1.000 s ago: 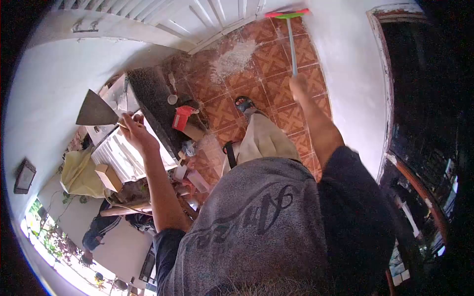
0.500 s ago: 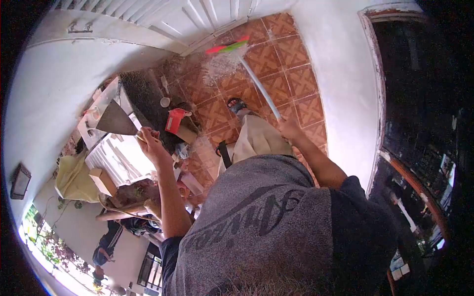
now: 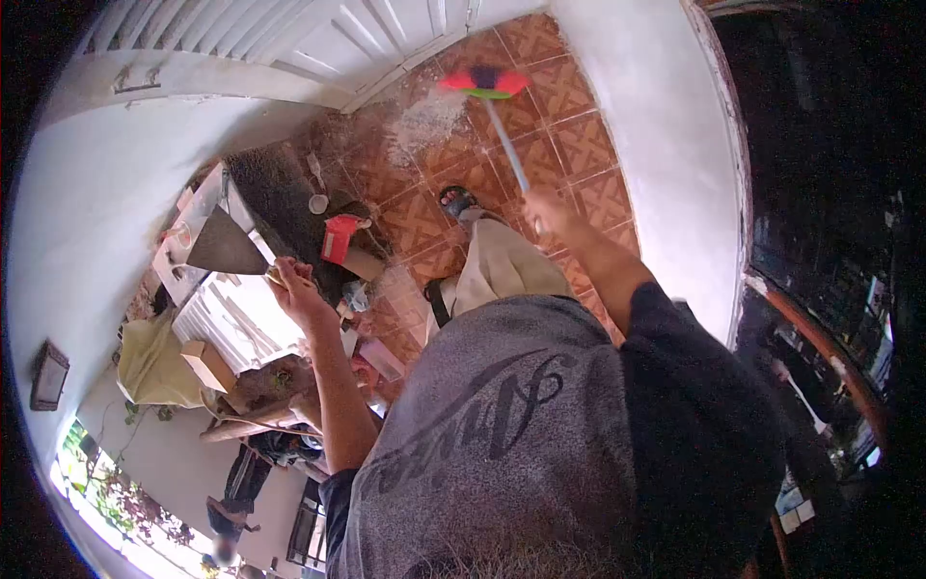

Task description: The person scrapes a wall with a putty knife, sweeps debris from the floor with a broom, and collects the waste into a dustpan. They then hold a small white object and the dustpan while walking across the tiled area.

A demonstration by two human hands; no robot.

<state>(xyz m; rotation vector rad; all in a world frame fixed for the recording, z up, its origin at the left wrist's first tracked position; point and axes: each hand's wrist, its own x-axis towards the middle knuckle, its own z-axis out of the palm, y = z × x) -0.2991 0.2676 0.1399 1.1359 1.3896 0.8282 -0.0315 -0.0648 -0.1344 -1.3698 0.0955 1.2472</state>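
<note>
My right hand (image 3: 543, 207) grips the pale handle of a broom (image 3: 503, 135); its red and green head (image 3: 482, 82) rests on the brown patterned floor tiles (image 3: 579, 145) beside a pile of white dust (image 3: 420, 121). My left hand (image 3: 294, 285) is raised at the left, closed on the handle of a wide metal scraper (image 3: 224, 246), its blade pointing left over a white louvred panel (image 3: 241, 318). My sandalled foot (image 3: 458, 203) stands on the tiles below the dust.
A dark slab (image 3: 280, 198), a red box (image 3: 340, 236) and assorted clutter lie at the left. A white louvred door (image 3: 318, 39) closes the far end; a white wall (image 3: 646, 116) runs on the right. A cardboard box (image 3: 207, 362) sits lower left.
The broom head swept from the far right wall corner leftward to the dust pile, then shifted slightly right. My left hand with the scraper dropped lower and closer in.
</note>
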